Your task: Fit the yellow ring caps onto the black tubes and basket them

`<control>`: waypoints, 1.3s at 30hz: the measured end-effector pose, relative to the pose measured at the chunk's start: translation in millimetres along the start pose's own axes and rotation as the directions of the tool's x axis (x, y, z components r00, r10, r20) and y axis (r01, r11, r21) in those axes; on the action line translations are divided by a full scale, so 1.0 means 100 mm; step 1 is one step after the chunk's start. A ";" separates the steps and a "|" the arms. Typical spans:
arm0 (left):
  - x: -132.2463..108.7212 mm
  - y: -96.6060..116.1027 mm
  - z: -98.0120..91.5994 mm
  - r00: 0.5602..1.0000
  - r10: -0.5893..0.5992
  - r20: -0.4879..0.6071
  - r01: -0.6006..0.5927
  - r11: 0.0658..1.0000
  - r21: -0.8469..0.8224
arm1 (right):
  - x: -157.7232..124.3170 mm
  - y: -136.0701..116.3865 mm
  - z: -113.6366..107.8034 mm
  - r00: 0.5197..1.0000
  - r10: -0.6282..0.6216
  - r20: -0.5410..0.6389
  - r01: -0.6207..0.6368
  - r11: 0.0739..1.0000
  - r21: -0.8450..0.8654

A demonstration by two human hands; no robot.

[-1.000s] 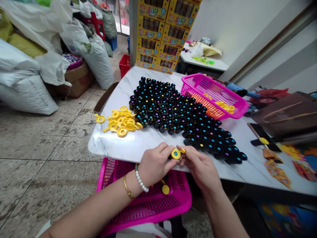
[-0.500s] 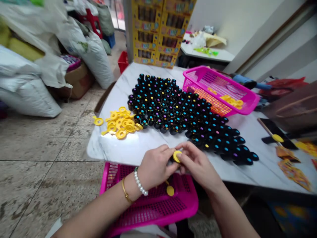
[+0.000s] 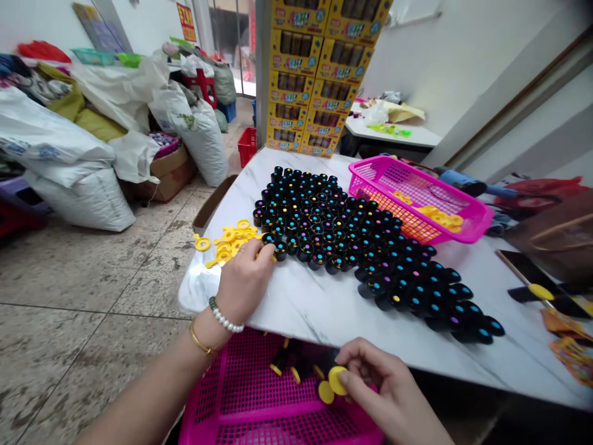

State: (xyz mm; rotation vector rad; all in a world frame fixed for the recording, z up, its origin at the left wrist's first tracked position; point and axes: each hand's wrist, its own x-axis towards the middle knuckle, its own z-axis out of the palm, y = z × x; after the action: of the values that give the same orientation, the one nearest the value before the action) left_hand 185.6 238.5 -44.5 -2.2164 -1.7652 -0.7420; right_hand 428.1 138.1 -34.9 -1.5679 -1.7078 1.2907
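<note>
My left hand, with a pearl bracelet and a gold bangle on its wrist, reaches over the table with its fingers curled. Its fingertips touch or nearly touch the nearest black cups at the group's left edge; what they grip is hidden. Yellow ring-shaped pieces lie beside and partly behind that hand. Over the near pink basket, my right hand pinches a yellow round cap, its dark part mostly hidden. Several black pieces with yellow caps are inside this basket.
Black cups with coloured dots fill the middle of the marble-patterned table. Another pink basket holding yellow pieces stands at the right. Stacked yellow boxes rise at the back. A phone lies far right; white sacks sit left.
My hands have separated. The left has moved left and forward to the cups and yellow rings; the right has lowered over the near basket with the yellow-capped piece. The view has tilted up.
</note>
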 end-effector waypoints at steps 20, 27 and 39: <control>-0.07 0.02 0.01 0.995 0.084 -0.062 -0.095 0.972 -0.214 | 0.03 0.14 0.20 0.906 -0.418 -0.073 0.393 0.891 -0.227; -0.33 0.39 -0.24 0.986 -0.161 0.038 0.138 0.675 -0.725 | 0.19 -0.12 0.33 0.978 -0.028 -0.209 0.102 0.929 0.355; -0.04 0.16 -0.03 0.979 -0.168 -0.114 0.097 0.881 -0.462 | 0.49 -0.18 0.29 0.872 -0.297 -0.389 0.248 0.954 -0.170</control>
State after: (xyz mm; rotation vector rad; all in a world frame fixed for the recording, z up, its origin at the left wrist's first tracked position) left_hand 199.1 230.0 -42.0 -2.2396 -1.8252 -1.4489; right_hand 384.1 176.8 -43.5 -1.4650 -1.6723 0.6725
